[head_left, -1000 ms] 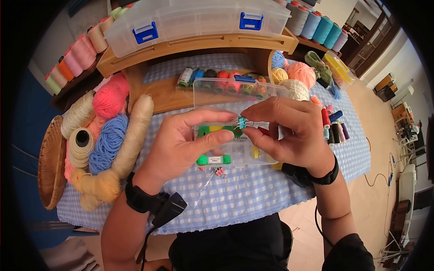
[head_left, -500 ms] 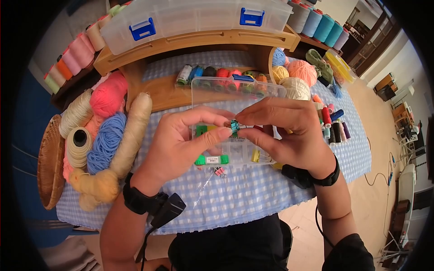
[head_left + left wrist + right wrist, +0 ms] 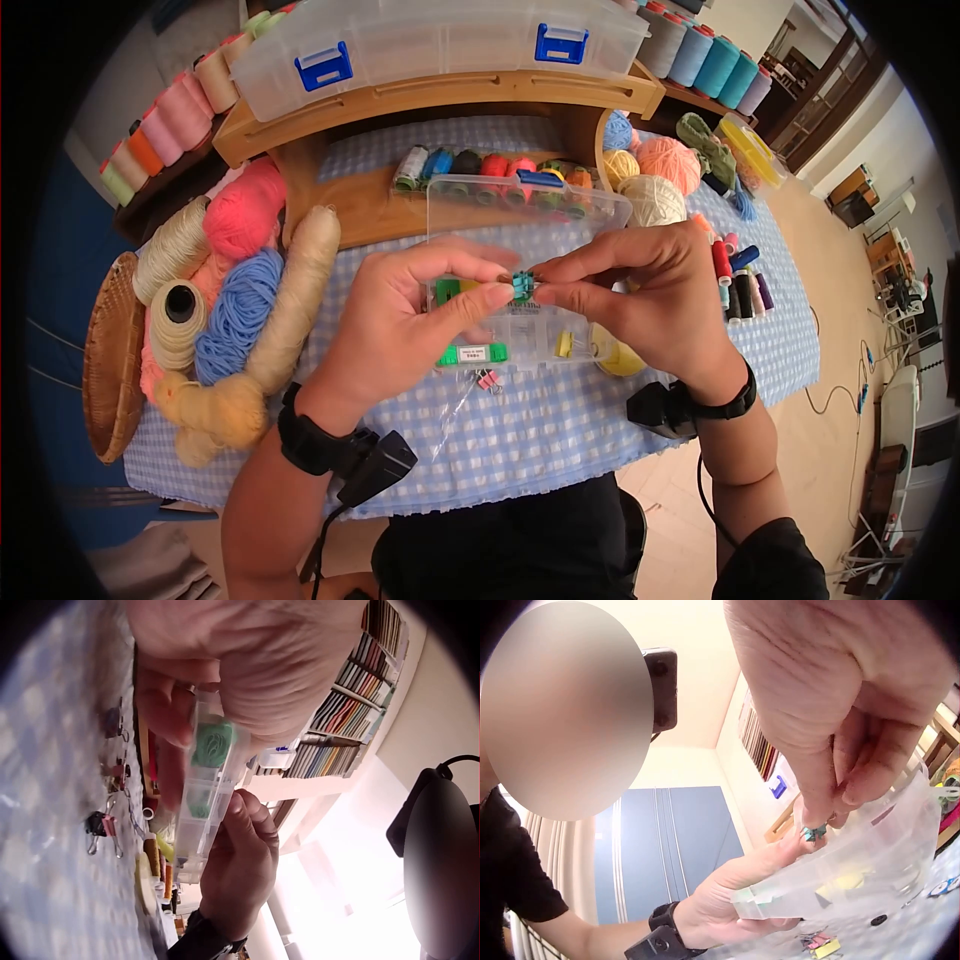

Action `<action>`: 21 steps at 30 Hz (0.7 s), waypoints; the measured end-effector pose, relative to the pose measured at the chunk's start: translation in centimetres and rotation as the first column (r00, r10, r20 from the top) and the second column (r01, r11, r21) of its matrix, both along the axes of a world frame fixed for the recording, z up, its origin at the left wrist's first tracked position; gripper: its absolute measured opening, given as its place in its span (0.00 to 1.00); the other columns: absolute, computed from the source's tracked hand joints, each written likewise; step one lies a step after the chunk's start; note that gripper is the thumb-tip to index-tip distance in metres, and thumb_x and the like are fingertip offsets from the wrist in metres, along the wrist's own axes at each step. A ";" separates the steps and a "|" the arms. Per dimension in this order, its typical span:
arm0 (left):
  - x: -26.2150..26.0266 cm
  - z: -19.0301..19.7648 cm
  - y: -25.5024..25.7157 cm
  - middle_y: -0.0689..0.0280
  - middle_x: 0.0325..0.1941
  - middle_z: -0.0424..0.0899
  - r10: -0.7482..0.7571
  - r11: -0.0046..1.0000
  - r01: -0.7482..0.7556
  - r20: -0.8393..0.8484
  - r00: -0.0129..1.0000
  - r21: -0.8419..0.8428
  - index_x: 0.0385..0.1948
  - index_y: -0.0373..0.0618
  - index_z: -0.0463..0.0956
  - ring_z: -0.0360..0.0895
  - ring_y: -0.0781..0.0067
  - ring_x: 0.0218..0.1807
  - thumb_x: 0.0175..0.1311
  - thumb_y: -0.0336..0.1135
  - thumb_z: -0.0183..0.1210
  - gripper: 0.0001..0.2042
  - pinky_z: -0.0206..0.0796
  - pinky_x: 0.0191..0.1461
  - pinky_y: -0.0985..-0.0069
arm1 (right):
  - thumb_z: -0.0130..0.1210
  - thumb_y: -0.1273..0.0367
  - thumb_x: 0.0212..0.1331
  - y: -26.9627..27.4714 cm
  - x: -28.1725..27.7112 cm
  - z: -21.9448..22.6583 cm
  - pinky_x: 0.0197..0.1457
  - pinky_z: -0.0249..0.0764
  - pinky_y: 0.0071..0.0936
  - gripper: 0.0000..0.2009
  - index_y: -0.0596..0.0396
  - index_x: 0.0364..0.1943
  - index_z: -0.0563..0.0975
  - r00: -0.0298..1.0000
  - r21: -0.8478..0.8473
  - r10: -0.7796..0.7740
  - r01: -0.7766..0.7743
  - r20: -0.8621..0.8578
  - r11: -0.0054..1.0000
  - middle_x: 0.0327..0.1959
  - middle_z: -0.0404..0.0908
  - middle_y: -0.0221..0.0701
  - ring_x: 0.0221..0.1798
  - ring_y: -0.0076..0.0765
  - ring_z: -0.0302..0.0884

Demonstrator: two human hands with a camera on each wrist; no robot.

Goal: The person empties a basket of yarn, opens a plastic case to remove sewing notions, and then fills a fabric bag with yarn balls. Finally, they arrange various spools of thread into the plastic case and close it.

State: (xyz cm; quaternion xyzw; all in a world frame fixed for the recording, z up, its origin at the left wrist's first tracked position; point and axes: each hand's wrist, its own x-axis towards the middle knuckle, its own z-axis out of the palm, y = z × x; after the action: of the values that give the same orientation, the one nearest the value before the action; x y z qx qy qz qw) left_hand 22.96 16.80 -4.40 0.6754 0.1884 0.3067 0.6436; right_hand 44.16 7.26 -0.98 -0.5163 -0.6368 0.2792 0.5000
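Observation:
Between both hands, a small teal binder clip (image 3: 523, 286) is pinched at its two sides. The left hand (image 3: 385, 325) grips it by thumb and index finger; its other fingers lie under the clear plastic box, as the right wrist view shows for the box (image 3: 832, 881). Thumb and fingers of the right hand (image 3: 655, 290) pinch the clip's other side. The box (image 3: 528, 340), lid raised, sits below the hands with a green labelled piece (image 3: 475, 353) and a yellow clip (image 3: 564, 344). The left wrist view hides the teal clip.
Pink clips (image 3: 488, 380) lie on the checked cloth (image 3: 530, 440) before the box. Yarn skeins (image 3: 238, 315) and a basket (image 3: 113, 360) stand left. Thread spools (image 3: 742, 285) and yarn balls (image 3: 655, 200) are right. A wooden stand (image 3: 440, 95) holds a large case at the back.
The teal clip has turned and moved slightly left and down between the fingertips. The right hand's fingers have shifted on it, its wrist lower, showing more of a yellow round thing beneath.

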 end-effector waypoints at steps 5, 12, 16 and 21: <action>0.2 0.2 -0.2 0.57 0.56 0.84 0.015 1.000 -0.015 0.007 1.000 -0.008 0.43 0.37 0.84 0.83 0.78 0.47 0.69 0.29 0.65 0.07 0.83 0.41 0.80 | 0.69 0.79 0.57 -0.1 0.1 0.4 0.36 0.80 0.18 0.02 0.61 0.33 0.88 1.000 -0.035 -0.003 0.003 -0.015 0.999 0.29 0.89 0.31 0.31 0.18 0.84; 0.2 0.1 -0.3 0.54 0.60 0.82 0.005 1.000 -0.005 0.000 1.000 0.013 0.44 0.39 0.82 0.83 0.75 0.51 0.71 0.29 0.62 0.06 0.83 0.42 0.80 | 0.70 0.78 0.56 -0.3 0.1 0.6 0.36 0.80 0.18 0.03 0.61 0.33 0.88 0.999 -0.042 -0.038 0.039 0.014 0.998 0.29 0.89 0.31 0.31 0.18 0.84; 0.2 -0.2 -0.3 0.54 0.60 0.82 0.008 1.000 -0.008 0.005 1.000 0.024 0.45 0.39 0.81 0.83 0.75 0.51 0.72 0.29 0.62 0.06 0.83 0.42 0.80 | 0.70 0.78 0.56 -0.4 -0.1 0.7 0.36 0.80 0.18 0.03 0.61 0.33 0.89 0.998 -0.076 -0.060 0.058 -0.021 0.995 0.29 0.89 0.31 0.31 0.18 0.84; -0.2 -0.4 0.1 0.53 0.61 0.81 0.070 0.997 -0.073 0.070 0.995 0.031 0.46 0.39 0.80 0.83 0.78 0.48 0.73 0.29 0.60 0.06 0.83 0.42 0.81 | 0.70 0.79 0.56 -0.4 0.9 1.9 0.36 0.81 0.17 0.03 0.64 0.33 0.88 0.988 -0.059 -0.147 0.144 -0.042 0.988 0.29 0.89 0.33 0.31 0.20 0.85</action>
State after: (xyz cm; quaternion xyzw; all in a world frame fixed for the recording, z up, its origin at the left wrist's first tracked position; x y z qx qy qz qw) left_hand 22.78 16.87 -4.84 0.6679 0.1848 0.3559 0.6269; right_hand 45.08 6.89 0.97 -0.5685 -0.5775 0.2716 0.5191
